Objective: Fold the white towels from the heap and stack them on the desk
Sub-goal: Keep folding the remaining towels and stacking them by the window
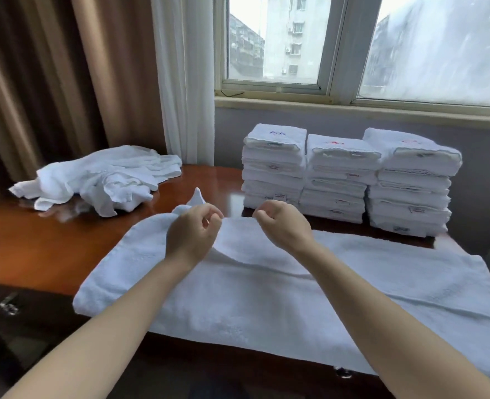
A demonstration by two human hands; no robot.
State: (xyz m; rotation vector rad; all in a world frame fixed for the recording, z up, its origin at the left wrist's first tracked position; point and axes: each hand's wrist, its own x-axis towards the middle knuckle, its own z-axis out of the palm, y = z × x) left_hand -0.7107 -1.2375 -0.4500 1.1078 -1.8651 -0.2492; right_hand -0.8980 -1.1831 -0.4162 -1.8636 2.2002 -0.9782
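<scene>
While the white towel (267,298) lies limp, its far edge is pinched by the left hand (193,234) and right hand (284,226) — soft, light cloth, judged best taken at corners.

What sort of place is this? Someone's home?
Likely a hotel room: three neat stacks of folded, labelled white towels on a glossy reddish-brown wooden desk, heavy brown curtains beside the window, and another large white towel spread for folding.
</scene>
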